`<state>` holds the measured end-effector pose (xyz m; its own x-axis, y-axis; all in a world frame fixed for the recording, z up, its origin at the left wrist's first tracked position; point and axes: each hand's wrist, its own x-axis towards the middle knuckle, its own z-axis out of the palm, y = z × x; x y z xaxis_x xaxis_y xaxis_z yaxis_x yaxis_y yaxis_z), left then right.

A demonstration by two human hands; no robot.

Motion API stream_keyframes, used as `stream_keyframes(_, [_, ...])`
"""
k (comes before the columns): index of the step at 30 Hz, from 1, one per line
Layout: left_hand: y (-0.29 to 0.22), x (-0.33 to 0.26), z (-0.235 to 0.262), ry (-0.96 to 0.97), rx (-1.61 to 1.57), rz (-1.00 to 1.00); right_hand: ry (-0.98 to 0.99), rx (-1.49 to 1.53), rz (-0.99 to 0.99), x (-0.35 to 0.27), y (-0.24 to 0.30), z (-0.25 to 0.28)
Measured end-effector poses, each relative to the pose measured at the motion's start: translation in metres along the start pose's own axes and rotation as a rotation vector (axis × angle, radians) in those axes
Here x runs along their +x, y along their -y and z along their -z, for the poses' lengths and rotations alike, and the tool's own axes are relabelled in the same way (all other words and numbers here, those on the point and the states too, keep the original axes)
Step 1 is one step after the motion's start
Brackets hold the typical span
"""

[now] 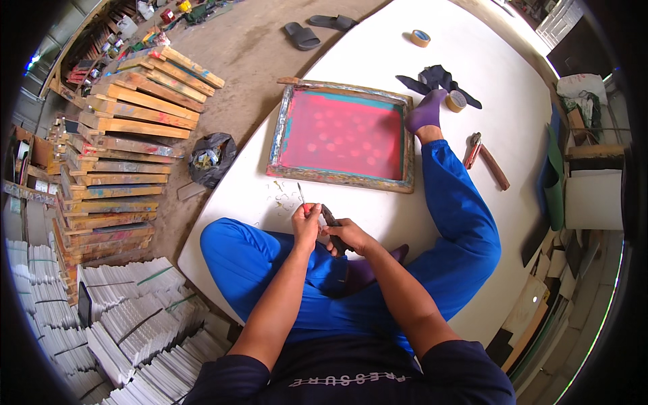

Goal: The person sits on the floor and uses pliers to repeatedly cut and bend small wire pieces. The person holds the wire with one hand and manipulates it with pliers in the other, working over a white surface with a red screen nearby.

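Note:
I sit with my legs folded around a white board. My left hand (pixel 306 226) is closed on a screwdriver (pixel 307 207) with a red handle, its thin shaft pointing away from me. Right beside it, my right hand (pixel 347 236) grips a dark tool (pixel 329 214) that looks like pliers; its details are too small to tell. Just beyond my hands lies a wooden screen-printing frame (pixel 408 177) with pink mesh and teal edges. Small bent bits (pixel 280 197), like pulled staples, are scattered between the frame and my left hand.
Pincers (pixel 473 150) and a wooden handle (pixel 495 168) lie right of my leg. Tape rolls (pixel 420 38) and dark cloth (pixel 435 77) are farther off. Stacked wooden frames (pixel 128 169), a black bag (pixel 211 160) and white paper bundles (pixel 135 317) stand at left.

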<state>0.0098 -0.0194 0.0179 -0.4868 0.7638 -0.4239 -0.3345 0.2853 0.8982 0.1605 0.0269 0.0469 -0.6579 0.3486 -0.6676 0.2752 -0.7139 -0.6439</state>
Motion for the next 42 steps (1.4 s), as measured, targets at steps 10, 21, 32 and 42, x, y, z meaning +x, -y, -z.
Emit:
stream_keyframes(10, [-0.001, 0.022, 0.019, -0.484, -0.235, 0.102, -0.293, 0.097, 0.017, -0.015, 0.008, 0.031])
stream_keyframes(21, [0.006, 0.022, 0.008, -0.368, -0.205, 0.126, -0.578, 0.132, 0.015, -0.020, 0.021, 0.080])
stream_keyframes(32, [-0.004, 0.022, 0.001, -0.391, -0.252, 0.138, -0.619, 0.098, -0.185, -0.014, 0.045, 0.079])
stream_keyframes(42, [-0.005, 0.025, -0.003, -0.366, -0.319, 0.131, -0.658, -0.118, -0.285, -0.009, 0.057, 0.091])
